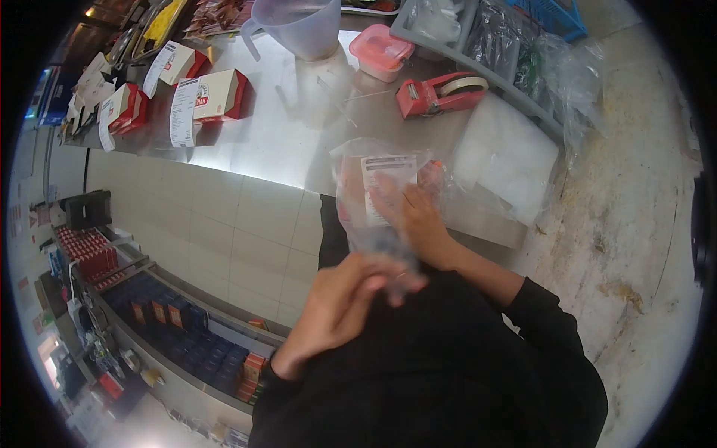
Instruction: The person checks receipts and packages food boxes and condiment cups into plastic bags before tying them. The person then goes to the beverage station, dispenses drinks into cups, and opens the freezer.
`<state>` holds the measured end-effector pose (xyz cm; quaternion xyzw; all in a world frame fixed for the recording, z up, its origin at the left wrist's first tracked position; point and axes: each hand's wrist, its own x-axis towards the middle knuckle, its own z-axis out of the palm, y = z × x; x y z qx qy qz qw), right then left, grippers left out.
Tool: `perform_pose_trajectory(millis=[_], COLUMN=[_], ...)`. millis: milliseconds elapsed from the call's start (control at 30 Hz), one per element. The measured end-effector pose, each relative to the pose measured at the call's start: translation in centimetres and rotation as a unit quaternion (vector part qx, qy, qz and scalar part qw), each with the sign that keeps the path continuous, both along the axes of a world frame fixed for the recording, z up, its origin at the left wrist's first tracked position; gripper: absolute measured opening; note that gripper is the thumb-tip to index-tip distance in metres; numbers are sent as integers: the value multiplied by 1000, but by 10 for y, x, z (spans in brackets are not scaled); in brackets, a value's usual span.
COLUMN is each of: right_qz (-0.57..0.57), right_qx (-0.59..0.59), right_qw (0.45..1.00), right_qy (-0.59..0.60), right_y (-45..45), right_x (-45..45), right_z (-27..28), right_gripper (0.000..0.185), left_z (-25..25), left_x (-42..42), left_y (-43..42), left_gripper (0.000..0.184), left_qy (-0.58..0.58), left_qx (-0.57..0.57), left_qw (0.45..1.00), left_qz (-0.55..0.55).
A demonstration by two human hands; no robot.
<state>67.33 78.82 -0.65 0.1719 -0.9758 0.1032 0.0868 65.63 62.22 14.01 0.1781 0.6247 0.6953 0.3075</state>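
Note:
A clear plastic bag (349,201) lies at the near edge of the steel table, with a printed receipt (390,166) on a brownish box or packet inside or under the film. Something orange-red shows at its right side. My right hand (420,222) rests on the bag, fingers stretched over the receipt and slightly blurred. Closer to my body, my left hand (336,305) is closed with fingers curled at the bag's gathered near end. Motion blur hides the exact grip there.
A red tape dispenser (422,99), a pink container (379,51) and a plastic jug (299,26) stand beyond the bag. White plastic sheets (508,153) and a grey divided tray (478,63) lie right. Boxes with receipts (216,97) sit left. Shelving (187,340) is lower left.

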Motion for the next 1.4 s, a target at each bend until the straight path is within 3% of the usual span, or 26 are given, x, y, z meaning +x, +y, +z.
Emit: perform_pose_trajectory(millis=[33,100,133,167,200,233,267,333,367,433,500,567,600,667,700,767,833,867,900,967,1033,1133,1267,1333,1367,1400], right_qz=[-61,-109,-52,5,0,15,27,60,102,65,30,-10,-16,43,62,104,117,116,68,-33,-169,-227,-4,27,34,-53], right_qx=[-332,-618,-373,-85,-86,-111,-135,-240,-339,-448,-545,-220,-220,30,112,388,214,215,58,-257,-357,-77,-333,-245,-214,-305], right_qw=[931,736,920,995,995,993,985,960,922,876,819,942,942,976,973,824,934,933,972,961,918,963,926,965,974,949], right_qy=[-136,-254,-110,47,52,-27,-105,-131,-158,-169,-178,-253,-252,-210,-191,-400,-263,-265,-216,-99,-29,-124,-177,-92,-61,-60], right_y=[-1,4,10,15,17,19,22,34,39,57,82,109,120,134,136,129,121,121,125,140,173,187,87,49,31,17], right_x=[0,-2,-5,-8,-6,-3,-3,-11,-16,-11,8,30,33,28,24,4,1,9,22,55,76,75,-4,-6,-5,-1], right_z=[-18,-22,-12,-7,-4,-2,0,23,31,25,14,2,3,9,15,60,143,151,157,164,133,13,34,26,22,21], right_gripper=[37,37,41,45,45,49,54,60,65,64,62,56,56,38,33,14,14,14,15,23,41,73,71,65,63,61], left_z=[11,13,14,8,-10,-31,-55,-107,-124,-141,-126,-121,-124,-123,-120,-120,-126,-124,-120,-120,-122,-107,-98,-122,-159,-135], left_x=[-11,-31,-41,-54,-70,-80,-81,-77,-75,-68,-75,-82,-81,-78,-76,-77,-78,-81,-84,-84,-83,-81,-67,-53,-50,-54], left_y=[13,16,13,-7,-37,-51,-46,-31,-19,7,21,31,29,27,28,29,28,29,28,25,25,28,35,39,29,42], left_gripper=[24,33,43,43,58,74,74,91,91,93,87,82,77,72,66,60,60,60,61,62,60,55,47,41,38,36], left_qy=[21,78,133,137,408,647,651,498,501,394,389,388,425,464,460,460,452,451,431,407,398,418,531,402,422,437], left_qx=[5,37,66,65,28,-7,-2,-59,-54,-250,-251,-251,-245,-236,-248,-258,-260,-257,-243,-229,-234,-278,-289,-208,-196,-330], left_qw=[999,996,989,988,911,757,753,861,860,884,884,881,864,845,843,840,843,844,859,874,876,855,791,892,885,810], left_qz=[-26,-11,0,-4,-52,-94,-100,88,79,-28,-70,-107,-111,-123,-123,-126,-132,-133,-132,-130,-136,-127,-94,5,-12,-207])
